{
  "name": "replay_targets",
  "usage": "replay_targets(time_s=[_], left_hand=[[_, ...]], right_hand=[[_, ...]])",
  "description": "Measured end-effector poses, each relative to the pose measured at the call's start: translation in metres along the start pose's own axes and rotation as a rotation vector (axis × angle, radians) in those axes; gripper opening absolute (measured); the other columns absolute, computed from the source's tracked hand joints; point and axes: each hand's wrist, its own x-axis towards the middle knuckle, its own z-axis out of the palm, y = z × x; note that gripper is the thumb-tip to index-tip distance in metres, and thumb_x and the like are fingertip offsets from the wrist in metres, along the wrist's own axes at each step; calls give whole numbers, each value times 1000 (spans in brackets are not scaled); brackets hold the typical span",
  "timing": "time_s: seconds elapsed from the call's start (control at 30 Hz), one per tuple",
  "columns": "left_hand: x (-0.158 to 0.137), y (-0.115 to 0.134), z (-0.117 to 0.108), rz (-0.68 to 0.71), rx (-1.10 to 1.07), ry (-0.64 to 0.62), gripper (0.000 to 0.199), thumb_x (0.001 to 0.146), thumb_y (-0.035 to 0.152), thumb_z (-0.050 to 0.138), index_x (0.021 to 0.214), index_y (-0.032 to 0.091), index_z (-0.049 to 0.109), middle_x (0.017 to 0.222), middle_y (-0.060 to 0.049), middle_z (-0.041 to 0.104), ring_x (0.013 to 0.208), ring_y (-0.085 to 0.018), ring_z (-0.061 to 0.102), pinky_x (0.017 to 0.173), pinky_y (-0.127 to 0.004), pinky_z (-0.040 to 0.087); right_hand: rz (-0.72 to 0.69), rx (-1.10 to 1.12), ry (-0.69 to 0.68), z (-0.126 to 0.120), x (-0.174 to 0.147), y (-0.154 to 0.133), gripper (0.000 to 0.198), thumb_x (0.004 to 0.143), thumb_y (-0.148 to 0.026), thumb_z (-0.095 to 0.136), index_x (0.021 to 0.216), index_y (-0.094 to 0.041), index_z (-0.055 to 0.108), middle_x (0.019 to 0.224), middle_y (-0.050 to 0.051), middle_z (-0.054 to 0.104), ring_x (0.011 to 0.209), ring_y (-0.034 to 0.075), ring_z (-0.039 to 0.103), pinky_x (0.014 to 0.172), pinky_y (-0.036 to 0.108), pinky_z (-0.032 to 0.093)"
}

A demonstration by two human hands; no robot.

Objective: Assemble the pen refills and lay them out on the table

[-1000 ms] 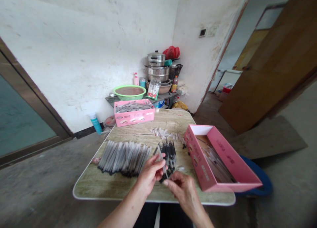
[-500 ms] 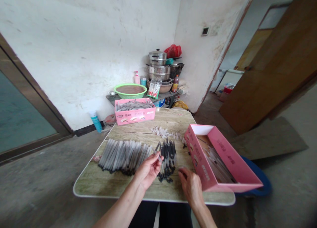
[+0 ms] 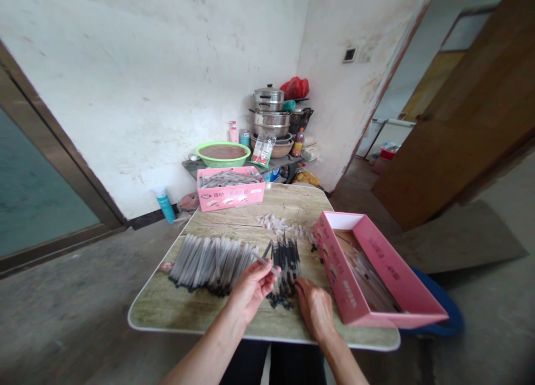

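Between the thumb and fingers of my left hand (image 3: 254, 284) is a translucent pen barrel (image 3: 263, 259), tilted with its far end up and to the left. My right hand (image 3: 314, 307) is curled palm down, its fingertips at the right edge of a bunch of dark pen parts (image 3: 286, 254); whatever it grips is hidden beneath the fingers. To the left lies a wide row of clear pen barrels (image 3: 213, 262) with black ends toward me. Small whitish pieces (image 3: 273, 223) are scattered beyond the dark bunch.
A pink box (image 3: 232, 198) full of pens stands at the table's far left. Another pink box (image 3: 343, 279), holding long thin pieces, is at the right edge of the table (image 3: 188, 315). Behind are a green basin (image 3: 221, 161) and stacked pots (image 3: 270, 120).
My right hand has moved left, from beside the right box to the edge of the dark bunch. My left hand keeps hold of the pen barrel. The view has shifted slightly.
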Motion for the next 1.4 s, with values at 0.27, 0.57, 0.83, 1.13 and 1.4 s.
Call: replay_targets(time_s=[0.27,0.57,0.83,1.13,1.4], left_hand=[[-11,-2,13,128,82,-20,27,69,25,77,86,12,60,78,-8,70,58,-8,60,50,-15,45],[-18,-11,18,210,126,-49,31,71,29,75,90,13,57,79,-8,69,61,-11,60,54,-20,47],[-22,-12,21,233,120,-72,29,72,29,73,90,13,56,79,-8,69,61,-11,60,55,-21,47],[-26,-12,19,302,222,-62,27,77,30,68,93,14,53,80,-8,69,62,-11,59,58,-24,48],[-29,-15,20,323,231,-66,25,79,30,66,94,14,53,82,-9,69,64,-12,60,61,-25,48]], right_hand=[[245,1021,-23,-31,-10,-38,27,77,-43,67,72,-18,59,63,4,67,54,21,65,49,30,52],[340,1202,87,-28,-15,-55,25,70,-32,77,84,-13,71,65,6,71,55,20,67,55,31,57],[305,1205,122,-25,-16,-63,21,67,-31,78,71,-13,69,60,3,68,52,18,65,50,29,57],[319,1235,117,-19,-16,-61,21,67,-30,78,78,-13,71,66,6,71,55,20,67,54,31,58],[329,1247,123,-17,-18,-58,22,66,-29,79,77,-13,71,65,6,70,56,20,67,53,31,57]])
